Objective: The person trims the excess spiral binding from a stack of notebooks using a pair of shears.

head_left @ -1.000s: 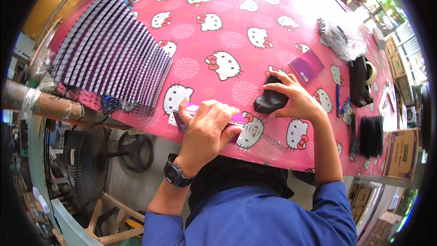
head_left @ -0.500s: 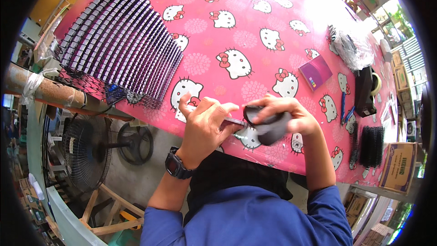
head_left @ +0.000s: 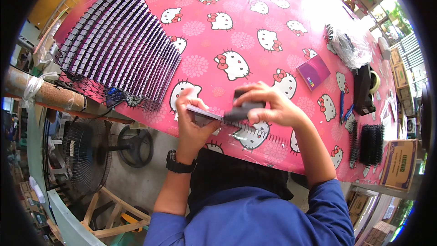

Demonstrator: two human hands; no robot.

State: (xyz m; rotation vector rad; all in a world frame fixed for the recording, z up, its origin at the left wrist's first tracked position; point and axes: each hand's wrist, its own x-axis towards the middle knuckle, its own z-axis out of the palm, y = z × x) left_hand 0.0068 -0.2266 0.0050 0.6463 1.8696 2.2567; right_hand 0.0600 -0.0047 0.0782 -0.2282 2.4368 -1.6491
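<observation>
My left hand (head_left: pixel 190 125) is closed round a small, thin notebook (head_left: pixel 203 112) seen edge-on, tilted above the table's near edge. In my right hand (head_left: pixel 275 107) is a dark grey and black hand-held tool (head_left: pixel 243 110), blurred, its tip against the notebook's right end; its exact kind is unclear. A thin spiral coil (head_left: pixel 269 139) trails to the right from beneath the tool, over the pink patterned tablecloth (head_left: pixel 243 91). Where coil and notebook meet is partly hidden by the tool and fingers.
Many coil-bound notebooks (head_left: pixel 120 41) are stacked at the left. To the right lie a purple booklet (head_left: pixel 313 73), blue-handled pliers (head_left: pixel 345 113), a black tape dispenser (head_left: pixel 364 92), black coils (head_left: pixel 372 145) and a plastic bag (head_left: pixel 348 48). A fan (head_left: pixel 86 155) stands below left.
The tool in my right hand has moved left and up against the notebook. My left hand has turned, showing more of the notebook's edge. The trailing coil is now visible.
</observation>
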